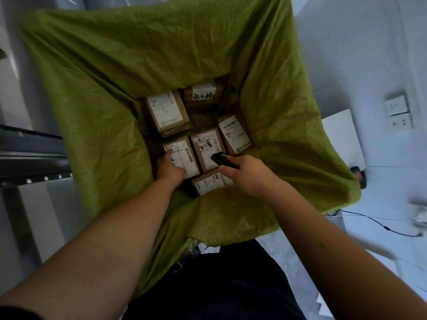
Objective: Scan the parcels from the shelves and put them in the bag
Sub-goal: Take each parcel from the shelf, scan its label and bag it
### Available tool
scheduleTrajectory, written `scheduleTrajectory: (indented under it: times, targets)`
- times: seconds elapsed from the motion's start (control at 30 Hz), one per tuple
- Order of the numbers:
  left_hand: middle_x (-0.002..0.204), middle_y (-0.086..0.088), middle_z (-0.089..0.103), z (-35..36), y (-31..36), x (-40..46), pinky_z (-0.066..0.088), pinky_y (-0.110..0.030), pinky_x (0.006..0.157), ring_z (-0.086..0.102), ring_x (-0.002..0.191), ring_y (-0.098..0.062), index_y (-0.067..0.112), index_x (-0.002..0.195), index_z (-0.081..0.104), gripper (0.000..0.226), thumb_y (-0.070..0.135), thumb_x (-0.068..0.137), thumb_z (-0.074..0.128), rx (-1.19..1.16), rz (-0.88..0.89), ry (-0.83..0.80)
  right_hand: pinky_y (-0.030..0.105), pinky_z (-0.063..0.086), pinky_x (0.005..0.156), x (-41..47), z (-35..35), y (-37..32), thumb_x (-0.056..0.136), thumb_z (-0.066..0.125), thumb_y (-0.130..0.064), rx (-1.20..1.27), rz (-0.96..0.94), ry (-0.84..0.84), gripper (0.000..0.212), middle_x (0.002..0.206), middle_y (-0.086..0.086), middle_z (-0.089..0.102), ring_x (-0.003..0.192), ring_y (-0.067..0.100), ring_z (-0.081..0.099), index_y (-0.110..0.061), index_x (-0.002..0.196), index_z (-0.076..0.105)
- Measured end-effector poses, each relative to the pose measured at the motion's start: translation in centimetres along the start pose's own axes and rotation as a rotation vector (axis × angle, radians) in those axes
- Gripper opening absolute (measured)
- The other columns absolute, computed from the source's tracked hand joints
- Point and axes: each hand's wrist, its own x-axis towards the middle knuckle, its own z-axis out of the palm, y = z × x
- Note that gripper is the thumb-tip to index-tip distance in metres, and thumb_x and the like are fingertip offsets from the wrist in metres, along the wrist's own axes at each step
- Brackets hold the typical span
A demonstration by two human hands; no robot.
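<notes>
Left hand (pixel 170 168): low in frame centre, fingers curled over the near-left parcel (pixel 182 155), holding it
Right hand (pixel 245 173): beside it to the right, wrapped round a black scanner (pixel 223 158)
Other parcels: five more brown boxes around them, labels up
Bag (pixel 92 93): green, open wide, fills the frame's upper half

parcel labels (pixel 227 132) too blurred to read, scanner (pixel 222 159) partly hidden in right hand (pixel 248 174)
</notes>
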Motion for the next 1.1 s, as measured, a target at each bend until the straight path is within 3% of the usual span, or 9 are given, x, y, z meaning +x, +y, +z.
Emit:
scheduleTrajectory:
  times: [0.13, 0.27, 0.43, 0.67, 0.93, 1.1]
  targets:
    - [0.160, -0.012, 0.036, -0.6, 0.6, -1.3, 0.043, -0.042, 0.118, 0.047, 0.142, -0.032, 0.023, 0.162, 0.037, 0.085, 0.004, 0.089, 0.075, 0.077, 0.077, 0.020, 0.026, 0.047, 0.051, -0.5, -0.2, -0.3, 0.099, 0.060, -0.053, -0.039, -0.026, 0.010, 0.066, 0.094, -0.001, 0.068, 0.065, 0.014, 0.066, -0.027, 0.157, 0.042]
    - [0.163, -0.012, 0.030, -1.0, 1.6, -3.5, 0.039, -0.042, 0.120, 0.042, 0.144, -0.033, 0.024, 0.163, 0.034, 0.085, 0.016, 0.090, 0.077, 0.230, 0.164, 0.021, 0.026, 0.052, 0.056, -1.0, -0.9, -0.4, 0.098, 0.065, -0.042, -0.145, -0.096, 0.023, 0.066, 0.115, 0.002, 0.067, 0.075, 0.013, 0.068, -0.026, 0.158, 0.040]
    - [0.165, -0.008, 0.029, -1.8, 3.4, -6.9, 0.039, -0.046, 0.120, 0.037, 0.146, -0.034, 0.027, 0.161, 0.037, 0.080, 0.036, 0.091, 0.075, 0.434, 0.235, 0.061, 0.039, 0.062, 0.083, -1.7, -2.2, 0.1, 0.095, 0.066, -0.039, -0.246, -0.177, 0.081, 0.070, 0.137, 0.005, 0.062, 0.093, 0.017, 0.068, -0.027, 0.159, 0.038]
    - [0.165, -0.006, 0.032, -2.9, 4.9, -13.4, 0.037, -0.046, 0.121, 0.033, 0.148, -0.032, 0.031, 0.162, 0.033, 0.097, 0.041, 0.081, 0.085, 0.510, 0.244, 0.146, 0.035, 0.060, 0.072, -1.0, -4.2, 1.3, 0.094, 0.062, -0.050, -0.405, -0.345, 0.094, 0.067, 0.105, -0.004, 0.057, 0.082, 0.012, 0.064, -0.035, 0.156, 0.040]
    - [0.154, -0.003, 0.047, 1.7, 5.0, -25.6, 0.047, -0.049, 0.110, 0.047, 0.137, -0.028, 0.033, 0.158, 0.039, 0.080, 0.053, 0.089, 0.074, 0.304, 0.214, 0.627, 0.030, 0.049, 0.058, -1.6, -6.7, 2.1, 0.096, 0.058, -0.051, -0.520, -0.651, -0.024, 0.066, 0.100, -0.007, 0.062, 0.078, 0.011, 0.062, -0.036, 0.157, 0.038]
    - [0.161, -0.004, 0.040, 4.1, 4.0, -32.7, 0.036, -0.052, 0.120, 0.034, 0.149, -0.029, 0.032, 0.159, 0.036, 0.077, 0.058, 0.093, 0.066, 0.325, 0.129, 0.831, 0.032, 0.050, 0.058, -5.6, -7.2, 1.5, 0.092, 0.056, -0.055, -0.523, -0.857, -0.120, 0.053, 0.095, -0.007, 0.066, 0.078, 0.015, 0.065, -0.040, 0.143, 0.052]
